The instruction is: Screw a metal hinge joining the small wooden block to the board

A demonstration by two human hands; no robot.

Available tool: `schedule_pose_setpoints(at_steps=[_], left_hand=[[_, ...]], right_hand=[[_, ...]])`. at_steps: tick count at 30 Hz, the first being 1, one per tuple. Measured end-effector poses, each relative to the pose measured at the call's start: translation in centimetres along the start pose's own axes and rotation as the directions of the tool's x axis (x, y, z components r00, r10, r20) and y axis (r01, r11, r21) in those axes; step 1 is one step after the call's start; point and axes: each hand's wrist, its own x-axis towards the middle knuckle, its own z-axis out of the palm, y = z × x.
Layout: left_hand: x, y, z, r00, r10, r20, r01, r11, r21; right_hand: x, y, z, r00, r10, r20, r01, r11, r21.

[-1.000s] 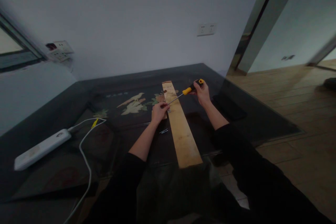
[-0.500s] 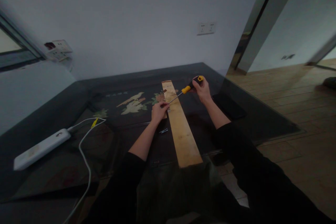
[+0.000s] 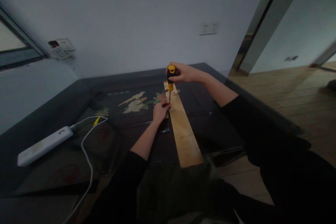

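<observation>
A yellow-and-black screwdriver [image 3: 170, 86] stands nearly upright over a long wooden board [image 3: 186, 136]. My right hand [image 3: 185, 72] is wrapped round its handle from the right. Its shaft points down at the board, close to the fingertips of my left hand [image 3: 159, 112]. Those fingers are pinched together at the board's left edge; what they hold is too small to make out. Beside them on the board is a small shiny piece [image 3: 170, 109]. A short wooden piece lies partly hidden under my left hand. Several thin metal screws or nails [image 3: 165, 131] lie on the table, left of the board.
The dark glossy table [image 3: 126, 147] has a bird-and-flower picture [image 3: 135, 103]. A white power strip [image 3: 44, 146] with a pale cable [image 3: 88, 161] lies at the left. The wall [image 3: 136, 24] with sockets [image 3: 209, 28] rises behind the table.
My right hand has swung left and up, turning the screwdriver from a slant to nearly upright over the board. My left hand stays at the board's edge, still pinched.
</observation>
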Motion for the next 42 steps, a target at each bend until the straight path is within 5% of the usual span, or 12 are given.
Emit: schedule_pose_setpoints(at_steps=[13, 19, 25, 29, 33, 38, 42], left_hand=[[-0.1, 0.1, -0.1, 1.0, 0.009, -0.012, -0.01, 0.999, -0.035], [-0.3, 0.7, -0.3, 0.997, 0.061, -0.037, -0.061, 0.998, -0.015], [-0.2, 0.3, 0.1, 0.997, 0.072, -0.04, -0.072, 0.997, -0.014], [0.0, -0.1, 0.1, 0.997, 0.073, -0.032, -0.074, 0.997, -0.018], [0.0, 0.2, 0.0, 0.997, 0.076, -0.005, -0.076, 0.996, -0.039], [-0.1, 0.5, -0.1, 0.996, 0.089, -0.006, -0.089, 0.995, -0.053], [-0.2, 0.6, -0.1, 0.995, 0.101, -0.006, -0.101, 0.994, -0.043]], right_hand=[[2.2, -1.9, -1.1, 0.991, -0.068, 0.119, 0.077, 0.994, -0.079], [3.4, -1.4, -2.3, 0.982, 0.001, 0.188, 0.045, 0.969, -0.245], [3.8, -2.5, -1.0, 1.0, -0.004, 0.02, 0.017, 0.718, -0.695], [3.3, -4.4, 0.3, 0.996, 0.069, -0.049, -0.08, 0.563, -0.822], [3.2, -5.4, -0.2, 0.974, 0.219, 0.053, -0.103, 0.645, -0.757], [3.7, -6.2, -1.7, 0.89, 0.347, 0.295, -0.062, 0.734, -0.677], [3.9, -6.6, -0.9, 0.921, 0.338, 0.195, -0.066, 0.627, -0.776]])
